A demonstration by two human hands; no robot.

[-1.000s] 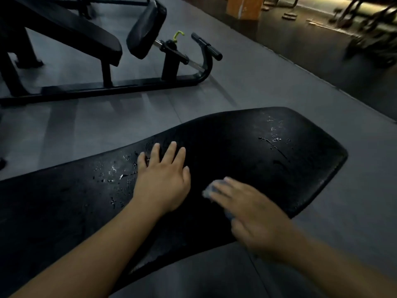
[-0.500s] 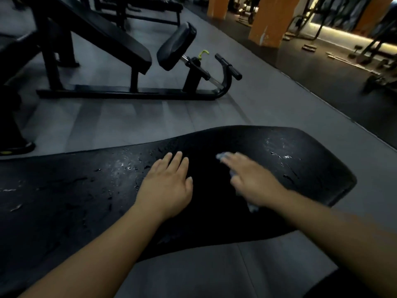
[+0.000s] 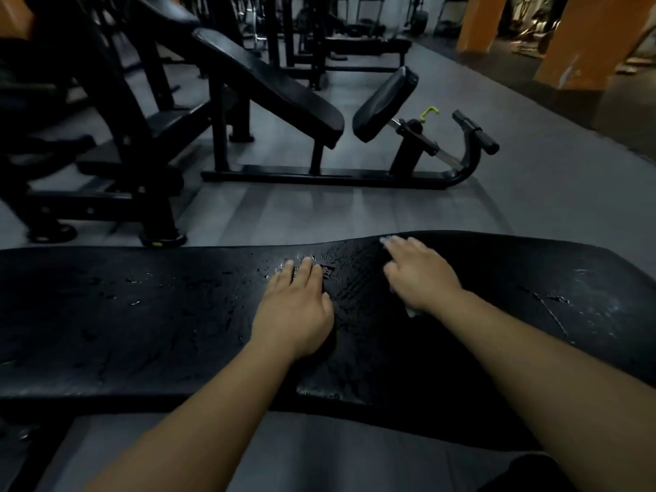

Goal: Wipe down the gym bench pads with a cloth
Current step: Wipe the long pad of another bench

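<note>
Left hand (image 3: 294, 310) lies flat on the bench pad (image 3: 142, 314), palm down, fingers straight and close together. Its forearm reaches in from lower left. Right hand (image 3: 422, 278) is just beside it, nearer the pad's far edge, fingers stretched out, pressing down on the cloth (image 3: 411, 311). Cloth mostly hidden under the palm; pale bits show at the fingertips and by the wrist. Neither hand curls round anything. Water droplets (image 3: 284, 266) on the pad at the left fingertips. Incline bench (image 3: 284, 87) stands beyond, on the grey floor (image 3: 319, 207).
</note>
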